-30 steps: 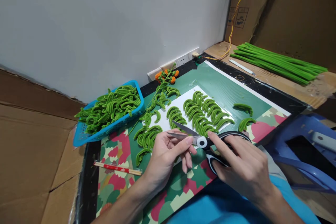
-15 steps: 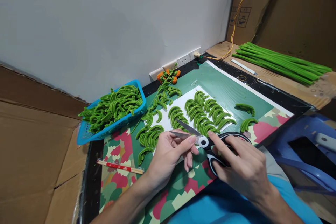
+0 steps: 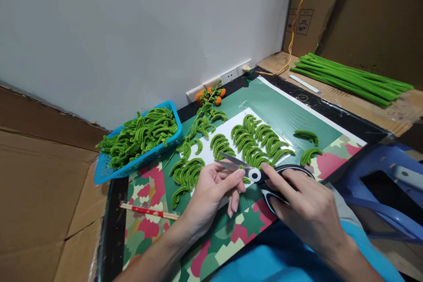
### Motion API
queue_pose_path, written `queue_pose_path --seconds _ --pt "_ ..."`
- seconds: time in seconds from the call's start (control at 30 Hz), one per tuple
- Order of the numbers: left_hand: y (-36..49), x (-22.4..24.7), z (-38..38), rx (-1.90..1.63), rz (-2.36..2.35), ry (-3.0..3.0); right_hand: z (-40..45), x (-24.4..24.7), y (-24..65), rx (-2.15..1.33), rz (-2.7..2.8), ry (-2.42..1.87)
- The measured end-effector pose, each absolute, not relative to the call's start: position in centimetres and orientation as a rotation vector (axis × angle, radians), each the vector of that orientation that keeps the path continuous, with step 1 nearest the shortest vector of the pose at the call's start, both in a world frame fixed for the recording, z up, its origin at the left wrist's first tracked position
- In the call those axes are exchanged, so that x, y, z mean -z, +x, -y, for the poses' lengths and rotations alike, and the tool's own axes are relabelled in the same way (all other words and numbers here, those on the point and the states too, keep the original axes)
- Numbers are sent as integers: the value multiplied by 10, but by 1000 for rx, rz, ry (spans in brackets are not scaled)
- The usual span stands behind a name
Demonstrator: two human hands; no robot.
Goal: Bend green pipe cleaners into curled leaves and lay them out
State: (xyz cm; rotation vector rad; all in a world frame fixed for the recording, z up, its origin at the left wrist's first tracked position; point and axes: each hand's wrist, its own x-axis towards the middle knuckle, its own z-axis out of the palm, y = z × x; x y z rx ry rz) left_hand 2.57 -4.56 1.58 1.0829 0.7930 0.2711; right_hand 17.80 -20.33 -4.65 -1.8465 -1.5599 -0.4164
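Observation:
My right hand [image 3: 302, 202] grips black-and-white scissors [image 3: 255, 175], fingers through the handles. Their blades point left, slightly apart, just over my left hand [image 3: 220, 187]. That hand is closed in a pinch at the blades. A small green fuzzy pipe-cleaner piece [image 3: 246, 180] shows by its fingertips, mostly hidden by fingers and scissors. Beyond the hands, curved green pipe-cleaner leaves [image 3: 247, 141] lie in rows on a white sheet [image 3: 235, 124]. More leaves [image 3: 188, 172] are on the left, partly off the sheet.
A blue basket [image 3: 181, 130] heaped with green pieces stands at left. Behind the sheet lies a stem with orange flowers [image 3: 211, 95]. Chopsticks [image 3: 148, 210] rest front left; two leaf pieces [image 3: 309, 154] lie right. Long green pipe cleaners [image 3: 350, 79] and a white pen [image 3: 304, 83] are back right.
The scissors' blades have come closer together. A bit of green now shows at my left fingertips. The whole view has shifted slightly.

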Motion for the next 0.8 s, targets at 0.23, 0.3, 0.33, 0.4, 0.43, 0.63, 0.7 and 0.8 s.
queue_pose_path --seconds 0.23,0.3,0.33,0.4,0.43,0.63,0.7,0.8 --pt "26 -13 50 -283 -728 1106 217 36 216 394 1477 -1895" --pt "26 -13 53 -274 -693 1120 223 35 235 440 1292 -1976" --pt "26 -13 54 -264 -681 1127 225 35 246 465 1189 -2038" --pt "27 -12 57 -229 -677 1148 228 34 267 490 1011 -2174" --pt "27 -12 58 -221 -678 1158 229 34 277 473 954 -2232" --pt "22 3 65 -200 -686 1460 225 35 322 317 906 -2496" --pt "16 13 69 -308 -618 1762 223 34 329 319 1018 -2524" --pt "9 28 74 -539 -381 2169 219 34 339 246 1214 -2505"
